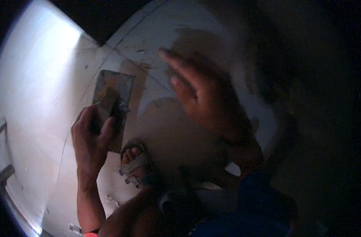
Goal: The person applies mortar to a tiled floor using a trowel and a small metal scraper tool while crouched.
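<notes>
Left hand: the left hand (89,136) reaches in from the lower left, bent around a grey-brown blocky piece (106,103), which sits between thumb and fingers.
Plate: a flat, dark grey rectangular plate (126,89) lies under that piece, left of the middle of the view; its surface carries orange-brown smears (110,82). Whether the blocky piece is the plate's handle or a separate item cannot be told.
Right hand: the right hand (204,94) is wide, fingers extended toward the upper left and thumb apart from them; it is to the right of the plate, well apart from it, and slightly blurred.
Floor: a pale surface (42,106), brightly lit at the left, dim at the right. A brown strip (138,83) shows just beside the plate's right edge, and a darker brown patch (198,41) spreads beyond the right hand.
Foot: a foot in a strapped sandal (135,164) rests near the plate's lower end, right of the left wrist.
Clothing: a red cuff (90,234) edges the left forearm; blue cloth (251,201) fills part of the lower right.
Left rim: dark bracket-like bars (6,173) stand near the edge, their kind unclear.
</notes>
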Tool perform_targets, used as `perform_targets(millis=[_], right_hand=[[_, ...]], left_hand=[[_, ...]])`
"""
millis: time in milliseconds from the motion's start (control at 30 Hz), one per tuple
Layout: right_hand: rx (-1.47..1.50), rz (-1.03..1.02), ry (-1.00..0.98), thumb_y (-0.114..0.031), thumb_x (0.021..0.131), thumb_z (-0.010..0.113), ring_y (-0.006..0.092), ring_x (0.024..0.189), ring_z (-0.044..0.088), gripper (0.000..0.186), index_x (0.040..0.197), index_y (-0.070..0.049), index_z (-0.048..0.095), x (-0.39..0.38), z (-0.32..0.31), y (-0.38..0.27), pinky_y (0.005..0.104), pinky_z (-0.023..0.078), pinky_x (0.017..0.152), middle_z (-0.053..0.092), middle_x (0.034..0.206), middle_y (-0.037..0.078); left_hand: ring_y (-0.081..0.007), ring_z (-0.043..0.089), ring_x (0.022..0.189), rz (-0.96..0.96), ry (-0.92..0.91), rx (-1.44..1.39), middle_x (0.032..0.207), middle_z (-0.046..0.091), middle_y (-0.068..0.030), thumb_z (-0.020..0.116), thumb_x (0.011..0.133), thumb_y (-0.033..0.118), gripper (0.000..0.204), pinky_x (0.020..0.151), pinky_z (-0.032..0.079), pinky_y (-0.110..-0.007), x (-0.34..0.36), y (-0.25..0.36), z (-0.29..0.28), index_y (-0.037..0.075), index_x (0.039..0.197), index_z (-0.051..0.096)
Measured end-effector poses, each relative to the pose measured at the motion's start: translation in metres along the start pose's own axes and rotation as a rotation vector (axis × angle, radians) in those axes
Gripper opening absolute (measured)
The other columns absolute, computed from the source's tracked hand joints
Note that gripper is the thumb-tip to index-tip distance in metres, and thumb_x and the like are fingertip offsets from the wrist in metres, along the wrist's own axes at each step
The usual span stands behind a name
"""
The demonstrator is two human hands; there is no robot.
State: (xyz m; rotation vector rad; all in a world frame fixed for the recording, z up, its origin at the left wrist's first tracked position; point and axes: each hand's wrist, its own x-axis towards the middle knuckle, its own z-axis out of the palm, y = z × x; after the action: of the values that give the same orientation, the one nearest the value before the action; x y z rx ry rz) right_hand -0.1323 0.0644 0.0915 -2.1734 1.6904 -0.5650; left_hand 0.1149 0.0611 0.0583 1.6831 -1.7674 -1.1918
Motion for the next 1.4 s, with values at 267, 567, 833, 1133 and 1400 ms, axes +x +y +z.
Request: perform_targets(millis=[267, 567, 833, 1133, 1400], right_hand=[[-0.274, 0.606, 0.303, -0.017, 0.084, 0.052, 0.0201, 0.087, 0.056, 0.029, 0.11, -0.005, 0.054, -0.019, -0.131, 0.057, 0.03, 0.043, 0.081, 0.06, 0.099, 0.01], [-0.928, 0.257, -0.407, -0.018, 0.082, 0.052, 0.0281, 0.087, 0.056, 0.031, 0.11, -0.004, 0.05, -0.083, -0.155, 0.104, 0.0341, 0.044, 0.08, 0.059, 0.098, 0.013], [-0.787, 0.555, -0.639, -0.016, 0.082, 0.05, 0.0292, 0.088, 0.056, 0.034, 0.114, -0.005, 0.045, -0.1, -0.164, 0.142, 0.0357, 0.045, 0.079, 0.058, 0.099, 0.014], [-0.541, 0.797, -0.546, -0.014, 0.082, 0.048, 0.0304, 0.088, 0.056, 0.039, 0.119, -0.006, 0.04, -0.142, -0.207, 0.127, 0.0375, 0.045, 0.077, 0.058, 0.1, 0.015], [-0.382, 0.823, -0.496, -0.012, 0.082, 0.047, 0.0315, 0.089, 0.056, 0.043, 0.123, -0.006, 0.036, -0.18, -0.173, 0.154, 0.0391, 0.046, 0.076, 0.057, 0.1, 0.017]], left_hand=[[-0.0192, 0.051, 0.063, 0.059, -0.166, -0.078, 0.074, 0.055, -0.0138, 0.06, 0.071, 0.014, 0.026, 0.06, 0.042, -0.029, 0.017, 0.01, 0.02, -0.005, 0.087, 0.053], [-0.0201, 0.05, 0.06, 0.091, -0.296, -0.099, 0.072, 0.054, -0.015, 0.061, 0.07, 0.015, 0.026, 0.056, 0.042, -0.03, 0.028, 0.024, 0.046, -0.005, 0.084, 0.052], [-0.0219, 0.052, 0.061, 0.194, -0.347, -0.071, 0.075, 0.055, -0.0164, 0.06, 0.07, 0.015, 0.026, 0.057, 0.043, -0.032, 0.036, 0.032, 0.056, -0.006, 0.085, 0.052], [-0.025, 0.054, 0.058, 0.202, -0.329, -0.168, 0.069, 0.057, -0.0177, 0.06, 0.071, 0.015, 0.025, 0.056, 0.044, -0.034, 0.035, 0.032, 0.056, -0.003, 0.085, 0.049], [-0.031, 0.06, 0.071, 0.134, -0.349, -0.165, 0.079, 0.06, -0.0188, 0.065, 0.07, 0.021, 0.036, 0.062, 0.047, -0.036, 0.044, 0.067, 0.078, 0.0, 0.097, 0.05]])
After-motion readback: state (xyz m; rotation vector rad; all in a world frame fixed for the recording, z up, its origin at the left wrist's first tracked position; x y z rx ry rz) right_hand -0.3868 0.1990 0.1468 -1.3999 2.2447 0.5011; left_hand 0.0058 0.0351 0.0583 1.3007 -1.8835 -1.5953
